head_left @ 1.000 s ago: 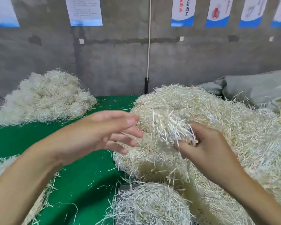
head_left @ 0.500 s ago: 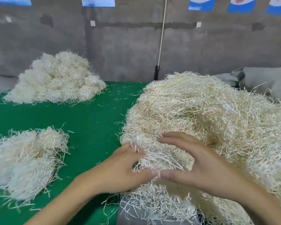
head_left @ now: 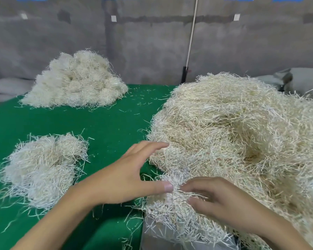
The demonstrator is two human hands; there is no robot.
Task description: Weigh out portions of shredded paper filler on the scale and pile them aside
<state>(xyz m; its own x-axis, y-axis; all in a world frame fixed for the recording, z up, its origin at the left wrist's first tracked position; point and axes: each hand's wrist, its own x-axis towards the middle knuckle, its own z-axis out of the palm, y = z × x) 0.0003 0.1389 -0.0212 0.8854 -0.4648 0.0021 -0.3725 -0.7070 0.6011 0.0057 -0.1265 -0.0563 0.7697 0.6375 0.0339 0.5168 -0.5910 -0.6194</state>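
A small portion of shredded paper [head_left: 170,215] lies on a grey scale [head_left: 152,238] at the bottom centre, mostly covering it. My right hand [head_left: 222,202] rests on this portion, and its thumb and forefinger pinch a few strands. My left hand [head_left: 132,175] hovers just left of it with fingers spread. Its thumb tip touches the portion and its forefinger touches the edge of the big heap [head_left: 238,130]. That heap of loose filler fills the right half of the table. No display of the scale is visible.
Two piles of filler sit on the green table cover [head_left: 107,127]: a big one [head_left: 76,82] at the far left and a smaller one [head_left: 42,168] at the near left. Grey sacks [head_left: 296,82] lie at the right, against a concrete wall with a thin pole [head_left: 190,42].
My left hand has lifted off the portion and spread open toward the left. My right hand has slid nearer across the portion and now pinches strands. The camera has tilted down slightly.
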